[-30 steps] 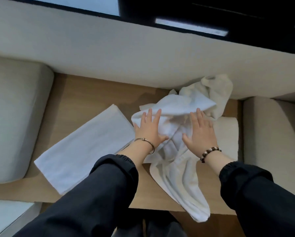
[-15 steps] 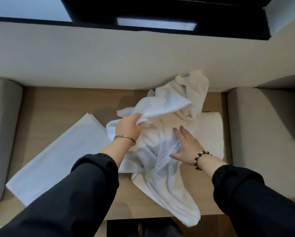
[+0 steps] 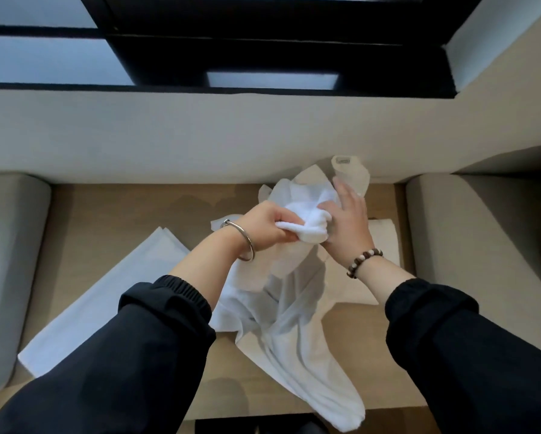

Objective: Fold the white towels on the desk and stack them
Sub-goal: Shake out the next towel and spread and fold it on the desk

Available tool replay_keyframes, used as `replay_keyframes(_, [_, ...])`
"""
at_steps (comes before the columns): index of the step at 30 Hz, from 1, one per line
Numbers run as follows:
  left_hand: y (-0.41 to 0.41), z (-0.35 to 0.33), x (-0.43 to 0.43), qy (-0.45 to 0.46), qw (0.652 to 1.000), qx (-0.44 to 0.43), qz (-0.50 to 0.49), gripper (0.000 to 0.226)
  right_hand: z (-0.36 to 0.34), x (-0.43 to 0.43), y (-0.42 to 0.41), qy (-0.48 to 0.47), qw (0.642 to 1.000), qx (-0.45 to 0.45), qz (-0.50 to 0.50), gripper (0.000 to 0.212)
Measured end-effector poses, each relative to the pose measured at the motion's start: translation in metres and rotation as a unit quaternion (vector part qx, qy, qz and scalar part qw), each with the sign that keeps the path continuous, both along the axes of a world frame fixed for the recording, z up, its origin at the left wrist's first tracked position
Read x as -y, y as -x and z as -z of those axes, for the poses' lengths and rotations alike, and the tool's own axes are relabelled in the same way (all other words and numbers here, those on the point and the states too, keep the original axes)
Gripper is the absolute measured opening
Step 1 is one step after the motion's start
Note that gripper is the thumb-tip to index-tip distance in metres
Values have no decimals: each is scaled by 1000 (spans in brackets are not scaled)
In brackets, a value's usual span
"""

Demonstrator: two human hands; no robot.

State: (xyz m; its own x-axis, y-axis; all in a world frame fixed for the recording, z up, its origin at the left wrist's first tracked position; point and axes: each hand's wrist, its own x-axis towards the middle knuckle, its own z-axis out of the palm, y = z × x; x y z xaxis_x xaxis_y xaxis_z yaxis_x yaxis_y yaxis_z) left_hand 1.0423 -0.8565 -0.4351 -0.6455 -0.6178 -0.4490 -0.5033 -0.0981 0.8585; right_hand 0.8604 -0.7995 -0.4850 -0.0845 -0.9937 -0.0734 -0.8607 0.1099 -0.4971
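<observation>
**A:** How far along is the folding?

**B:** One folded towel [image 3: 106,302] is lying flat at the lower left of the desk [image 3: 122,214]. The crumpled towel [image 3: 294,327] is trailing from centre frame over the bottom edge, not yet folded or stacked.

**A:** And the hands?

**B:** The left hand [image 3: 262,227] is clenching a bunch of it. The right hand [image 3: 347,227] is touching that bunch with straight fingers. I cannot tell whether its thumb is pinching.

place: looks like a hotel room or lounge nook tbh | clues: small wooden desk [image 3: 122,214] tucked between beige upholstered seat cushions [image 3: 9,261] | padded beige wall panel [image 3: 200,136] behind | dark-framed window [image 3: 262,42] above | plain white towels [image 3: 106,292] on the desk
</observation>
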Motion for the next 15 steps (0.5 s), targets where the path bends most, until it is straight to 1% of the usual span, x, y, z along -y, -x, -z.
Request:
replay_keyframes(1, [0, 0, -2, 4, 999, -7, -41, 8, -2, 2, 1, -20, 999, 24, -7, 8])
replay_keyframes(2, [0, 0, -4, 15, 995, -13, -95, 10, -6, 2, 2, -50, 997, 55, 1, 2])
replay_keyframes(3, [-1, 1, -6, 35, 990, -8, -138, 17, -10, 0, 3, -80, 994, 77, 20, 1])
replay_keyframes(4, [-3, 3, -6, 62, 987, 9, -147, 30, -16, -1, 4, -100, 990, 98, 37, 5])
replay_keyframes(5, [-4, 4, -7, 74, 989, 27, -123, 51, -24, -1, 5, -109, 985, 122, 45, 9])
replay_keyframes(6, [-5, 5, -7, 64, 994, 35, -81, 74, -32, -2, 6, -109, 981, 156, 46, 10])
replay_keyframes(7, [-5, 5, -8, 45, 998, 38, -37, 91, -41, -1, 6, -102, 976, 186, 49, 8])
replay_keyframes(8, [-3, 3, -9, 28, 999, 34, -6, 99, -50, 1, 7, -92, 972, 210, 51, 5])
replay_keyframes(9, [-1, 2, -10, 15, 1000, 24, 8, 99, -58, 2, 9, -82, 969, 226, 60, 12])
replay_keyframes(10, [3, 0, -10, 11, 1000, 14, 4, 93, -65, 2, 11, -71, 965, 243, 72, 18])
replay_keyframes(14, [19, -24, -10, 49, 997, 1, -62, 43, -97, -6, 22, -38, 952, 281, 117, 23])
replay_keyframes(15, [23, -33, -10, 66, 995, -3, -74, 34, -107, -7, 24, -33, 948, 290, 125, 20])
